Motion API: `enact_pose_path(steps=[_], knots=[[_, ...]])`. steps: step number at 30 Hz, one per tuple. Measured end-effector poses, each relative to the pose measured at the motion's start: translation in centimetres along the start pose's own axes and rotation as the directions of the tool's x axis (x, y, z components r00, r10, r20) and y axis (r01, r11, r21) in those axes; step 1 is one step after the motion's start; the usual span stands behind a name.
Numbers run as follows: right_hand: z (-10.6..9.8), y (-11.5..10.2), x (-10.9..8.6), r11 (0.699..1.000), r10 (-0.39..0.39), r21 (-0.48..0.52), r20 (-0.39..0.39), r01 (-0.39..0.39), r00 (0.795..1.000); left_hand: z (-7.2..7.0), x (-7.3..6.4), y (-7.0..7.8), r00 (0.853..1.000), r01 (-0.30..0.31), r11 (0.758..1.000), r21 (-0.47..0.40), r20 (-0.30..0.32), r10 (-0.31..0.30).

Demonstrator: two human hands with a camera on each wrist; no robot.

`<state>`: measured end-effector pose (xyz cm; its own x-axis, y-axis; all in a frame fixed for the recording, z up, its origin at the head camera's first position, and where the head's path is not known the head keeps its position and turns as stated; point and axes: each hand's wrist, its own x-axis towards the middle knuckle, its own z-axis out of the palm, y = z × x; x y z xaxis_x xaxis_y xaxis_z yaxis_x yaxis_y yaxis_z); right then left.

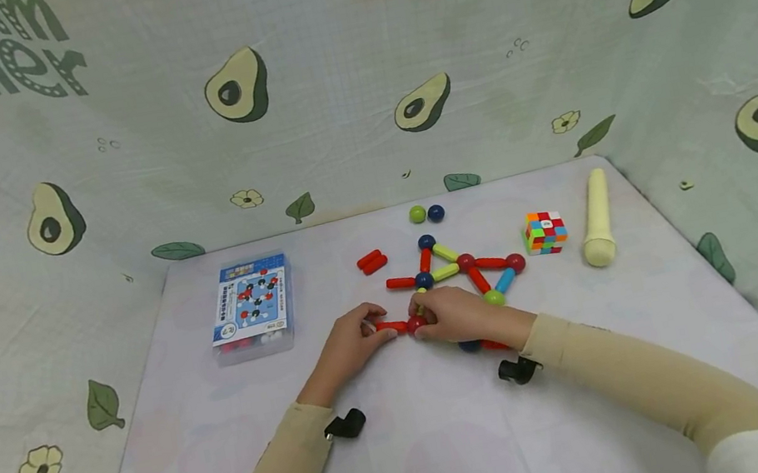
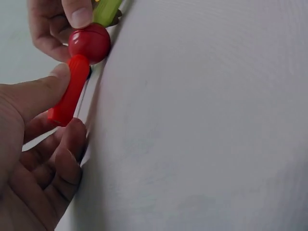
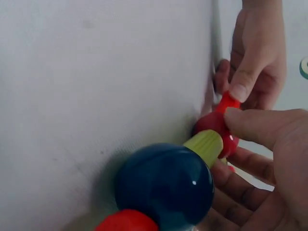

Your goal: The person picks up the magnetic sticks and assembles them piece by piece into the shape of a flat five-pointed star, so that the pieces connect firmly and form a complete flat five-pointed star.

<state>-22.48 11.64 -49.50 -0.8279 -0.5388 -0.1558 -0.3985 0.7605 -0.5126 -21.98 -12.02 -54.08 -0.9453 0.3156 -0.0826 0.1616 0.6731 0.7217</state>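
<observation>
My left hand [image 1: 348, 343] pinches a red magnetic rod [image 2: 72, 94] between thumb and fingers. The rod's far end meets a dark red ball [image 2: 90, 44], which my right hand [image 1: 464, 313] grips with thumb and fingers. In the right wrist view a yellow-green rod [image 3: 207, 145] runs from that ball to a large dark blue ball [image 3: 163, 185]. Behind and beside the right hand lies the rest of the rod-and-ball frame, with a red ball [image 1: 466, 262], a light blue rod [image 1: 505, 280] and a green ball [image 1: 494, 297]. The right hand and forearm hide part of this frame.
A clear plastic kit box [image 1: 250, 306] lies at the left. Loose red rods [image 1: 372, 261] sit beyond the hands, with a loose green ball [image 1: 417, 214] and a blue ball [image 1: 436, 213] near the back edge. At the right are a puzzle cube [image 1: 544, 233] and a cream-coloured stick [image 1: 597, 219].
</observation>
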Motion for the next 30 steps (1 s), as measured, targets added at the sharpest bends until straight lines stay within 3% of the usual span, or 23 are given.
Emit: enact_pose_path(steps=[2,7,10,15,20,30], knots=[[-0.2,0.4,0.2,1.0,0.018,0.016,-0.019,-0.018,1.0,-0.1,-0.1,-0.1,1.0,0.027,0.999,-0.016,-0.004,-0.027],[-1.2,1.3,0.7,0.996,0.084,0.033,-0.126,-0.08,0.988,-0.4,-0.2,-0.4,1.0,0.029,0.999,-0.041,0.009,-0.029],[-1.8,1.7,1.5,0.997,0.065,-0.018,-0.164,-0.069,0.984,-0.4,-0.2,-0.4,0.999,0.033,0.998,-0.052,0.008,-0.032],[-2.2,2.5,3.0,0.995,0.015,-0.099,-0.112,-0.026,0.994,-0.3,0.0,-0.4,0.999,0.047,0.994,-0.1,-0.012,-0.049],[-2.6,2.8,3.9,0.995,0.001,-0.095,-0.054,-0.006,0.999,0.1,0.3,-0.2,0.998,0.05,0.991,-0.124,-0.043,-0.056],[-2.5,2.8,3.7,0.995,-0.035,-0.099,-0.035,0.031,0.999,0.8,0.8,0.5,0.995,0.029,0.992,-0.124,-0.087,-0.04]])
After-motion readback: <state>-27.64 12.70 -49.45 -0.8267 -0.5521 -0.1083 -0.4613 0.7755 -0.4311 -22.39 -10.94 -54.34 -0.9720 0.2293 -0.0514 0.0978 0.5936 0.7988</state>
